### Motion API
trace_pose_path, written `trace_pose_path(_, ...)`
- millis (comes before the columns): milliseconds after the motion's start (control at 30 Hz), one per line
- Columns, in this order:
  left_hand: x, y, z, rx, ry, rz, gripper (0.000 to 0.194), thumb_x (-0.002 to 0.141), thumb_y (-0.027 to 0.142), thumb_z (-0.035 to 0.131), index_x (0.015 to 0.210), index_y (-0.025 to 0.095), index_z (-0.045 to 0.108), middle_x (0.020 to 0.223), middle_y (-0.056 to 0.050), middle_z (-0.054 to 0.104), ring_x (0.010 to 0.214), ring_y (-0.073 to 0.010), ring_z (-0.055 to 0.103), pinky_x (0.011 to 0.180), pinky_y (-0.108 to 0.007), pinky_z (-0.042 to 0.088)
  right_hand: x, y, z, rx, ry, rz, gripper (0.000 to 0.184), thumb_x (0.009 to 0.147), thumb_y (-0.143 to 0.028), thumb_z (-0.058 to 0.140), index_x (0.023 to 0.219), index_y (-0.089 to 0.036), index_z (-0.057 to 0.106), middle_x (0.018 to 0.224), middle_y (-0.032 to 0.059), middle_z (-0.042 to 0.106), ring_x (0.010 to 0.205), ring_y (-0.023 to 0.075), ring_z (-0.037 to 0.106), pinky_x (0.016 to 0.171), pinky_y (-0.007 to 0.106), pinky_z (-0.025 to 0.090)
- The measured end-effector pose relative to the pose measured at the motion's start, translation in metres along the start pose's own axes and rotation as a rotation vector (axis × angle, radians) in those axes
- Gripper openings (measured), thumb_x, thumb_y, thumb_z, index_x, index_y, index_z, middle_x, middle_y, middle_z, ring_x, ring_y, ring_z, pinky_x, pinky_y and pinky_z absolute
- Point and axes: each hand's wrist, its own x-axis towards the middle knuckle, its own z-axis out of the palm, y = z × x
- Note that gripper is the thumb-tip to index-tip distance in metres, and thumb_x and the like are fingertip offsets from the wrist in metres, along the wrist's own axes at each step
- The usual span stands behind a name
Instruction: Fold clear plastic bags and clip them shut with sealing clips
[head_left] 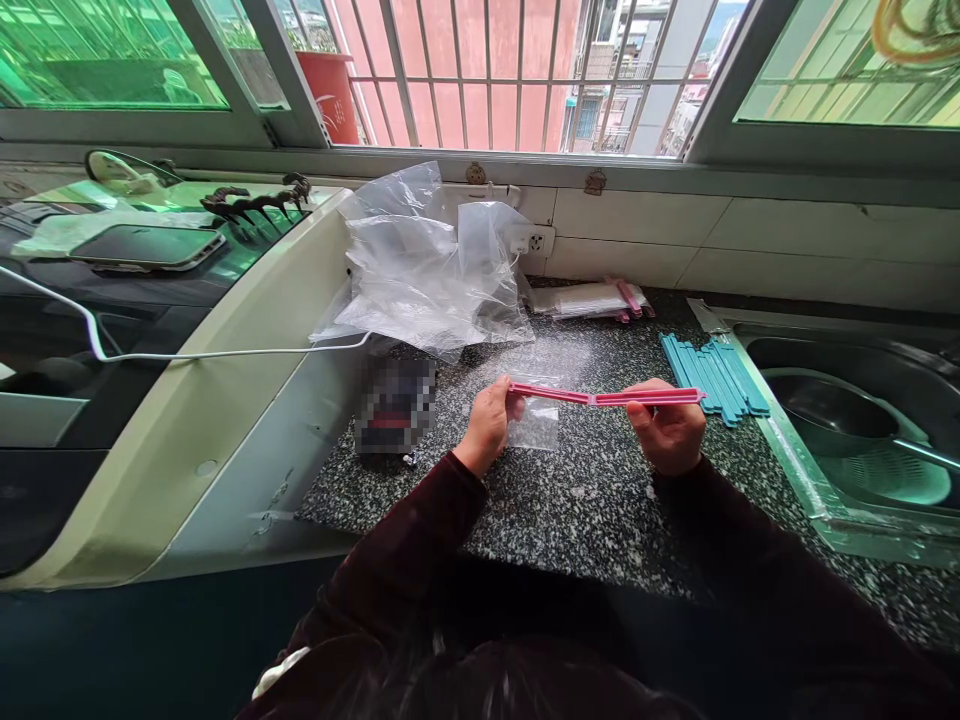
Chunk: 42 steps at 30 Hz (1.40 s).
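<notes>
Between my two hands a pink plastic strip [555,393], which looks like a hinged bag clip, is stretched out nearly level above the counter. It has a pale joint near its middle. My left hand [491,425] pinches its left end with thumb and fingers. The thicker right part is gripped by my right hand [667,428], and its tip sticks out past the fingers. Below the strip a small clear plastic bag [536,428] lies on the speckled counter [570,520]. Several teal strips [712,375] lie in a loose pile right of my right hand.
Crumpled clear plastic bags [435,275] heap at the back. Clear packets with pink strips [592,300] lie by the wall. A blurred dark item [395,405] rests at left, beside a white appliance [225,400] with a cable [225,355]. A sink [825,340] holds a pan [832,415].
</notes>
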Motion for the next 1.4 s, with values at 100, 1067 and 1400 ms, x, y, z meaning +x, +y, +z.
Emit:
trace_pose_path(100, 0.0, 0.001, 0.001, -0.015, 0.023, -0.015, 0.035, 0.071, 0.044, 0.063, 0.06, 0.015, 0.048, 0.047, 0.006, 0.047, 0.04, -0.0046, 0.042, 0.041, -0.018, 0.032, -0.001, 0.002, 0.001, 0.029, 0.008, 0.014, 0.008, 0.081, -0.024, 0.054, 0.078, -0.019, 0.06, 0.071, 0.0035, 0.062, 0.06, 0.0143, 0.056, 0.052, 0.029, 0.045)
trace_pose_path(1067, 0.006, -0.001, -0.002, -0.004, 0.044, -0.037, 0.034, 0.075, 0.041, 0.061, 0.058, 0.015, 0.048, 0.045, 0.005, 0.046, 0.039, -0.0053, 0.04, 0.041, -0.019, 0.03, -0.011, 0.008, 0.008, 0.077, 0.049, 0.154, 0.008, 0.08, -0.022, 0.055, 0.082, -0.018, 0.062, 0.075, 0.0031, 0.062, 0.057, 0.0114, 0.053, 0.048, 0.025, 0.043)
trace_pose_path(1400, 0.009, -0.005, -0.006, 0.209, -0.02, 0.051, 0.041, 0.079, 0.046, 0.055, 0.054, 0.013, 0.052, 0.043, 0.003, 0.046, 0.038, -0.0053, 0.036, 0.041, -0.02, 0.027, -0.008, 0.007, 0.006, -0.05, -0.024, 0.034, 0.009, 0.081, -0.025, 0.054, 0.08, -0.018, 0.059, 0.073, 0.0033, 0.062, 0.054, 0.0105, 0.051, 0.048, 0.025, 0.043)
